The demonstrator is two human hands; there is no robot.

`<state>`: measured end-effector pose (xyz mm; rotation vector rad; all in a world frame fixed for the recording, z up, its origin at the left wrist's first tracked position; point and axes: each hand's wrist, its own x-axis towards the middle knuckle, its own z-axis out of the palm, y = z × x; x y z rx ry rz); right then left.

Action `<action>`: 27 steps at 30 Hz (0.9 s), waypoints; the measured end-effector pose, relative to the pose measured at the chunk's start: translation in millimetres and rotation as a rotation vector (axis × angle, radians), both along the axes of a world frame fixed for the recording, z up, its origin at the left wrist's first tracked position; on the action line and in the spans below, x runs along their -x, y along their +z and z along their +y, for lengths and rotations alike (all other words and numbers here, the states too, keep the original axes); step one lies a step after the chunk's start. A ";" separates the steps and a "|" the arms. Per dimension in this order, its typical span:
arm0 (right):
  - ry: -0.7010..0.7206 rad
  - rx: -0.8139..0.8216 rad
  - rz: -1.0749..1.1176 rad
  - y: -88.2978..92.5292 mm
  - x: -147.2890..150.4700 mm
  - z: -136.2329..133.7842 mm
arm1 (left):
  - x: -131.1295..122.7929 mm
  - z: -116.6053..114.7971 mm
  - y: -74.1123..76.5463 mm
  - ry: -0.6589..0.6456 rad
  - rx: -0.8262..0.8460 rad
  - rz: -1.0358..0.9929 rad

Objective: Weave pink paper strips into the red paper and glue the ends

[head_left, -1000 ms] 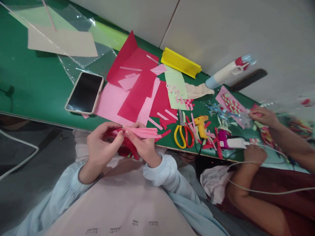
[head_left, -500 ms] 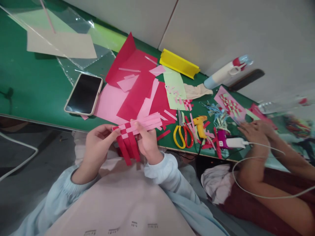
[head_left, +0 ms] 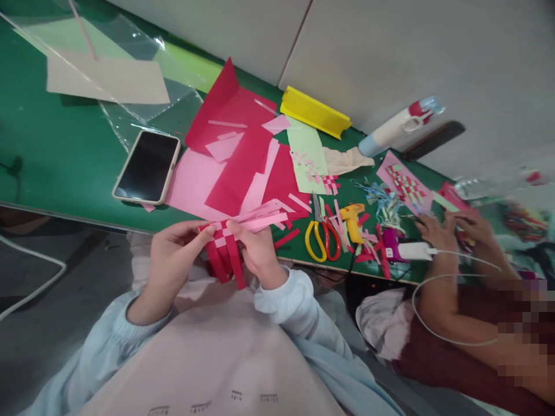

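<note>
1. Smartphone (head_left: 146,166) in a pale case lies screen up on the green tabletop (head_left: 78,173), left of my work.
2. My left hand (head_left: 171,254), its forearm slanting up from the lower left in a light-blue sleeve (head_left: 121,329), pinches the left end of a red-and-pink paper weave (head_left: 222,232), thumb on top, fingers curled behind.
3. Held before my torso at the table's near edge, the weave spans both hands, its red strips (head_left: 237,267) hanging toward my lap, its pink strips (head_left: 266,221) reaching right. The step in hand appears to be interlacing or tightening them; the next move, I judge, calls for a steady pinch on the checks while a single strip is parted from its neighbors.
4. My right hand (head_left: 259,257) grasps the weave's right side, thumb angled leftward over it, wrist below the fingertips; the other fingers are mostly hidden.
5. Scissors (head_left: 320,216) with one yellow and one red handle lie right of that hand, beside a yellow glue gun (head_left: 353,223) among paper scraps.
6. Far right, a co-worker's hands (head_left: 439,232) meet over the tabletop; I cannot tell what they hold.
</note>
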<state>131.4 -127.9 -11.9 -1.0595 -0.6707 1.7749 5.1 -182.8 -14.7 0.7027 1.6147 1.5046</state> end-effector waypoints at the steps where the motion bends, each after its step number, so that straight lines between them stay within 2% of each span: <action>1: -0.010 0.004 -0.005 -0.1 0.1 0.2 | -0.5 0.5 1.2 0.009 0.002 -0.032; 5: -0.014 0.021 0.027 2.0 -1.4 1.3 | -2.6 2.9 6.0 0.027 0.016 -0.166; 9: 0.200 0.047 0.085 5.0 -5.0 2.9 | -3.3 3.7 8.5 0.009 0.029 -0.196; 11: 0.258 0.077 0.097 3.9 -6.1 3.9 | -3.4 3.4 8.7 0.006 0.021 -0.197; 16: 0.224 0.071 0.058 -4.0 -6.2 4.7 | -3.4 2.1 6.9 -0.021 0.005 -0.183; 18: 0.211 -0.004 0.019 -4.2 -6.7 3.7 | -2.6 2.2 5.8 -0.043 0.004 -0.146; 21: 0.200 -0.216 -0.140 0.6 -9.0 1.4 | -2.0 3.3 6.5 -0.083 0.006 -0.013; 27: 0.297 -0.599 -0.350 4.1 -14.9 -1.4 | -7.1 4.8 19.7 -0.052 0.041 0.271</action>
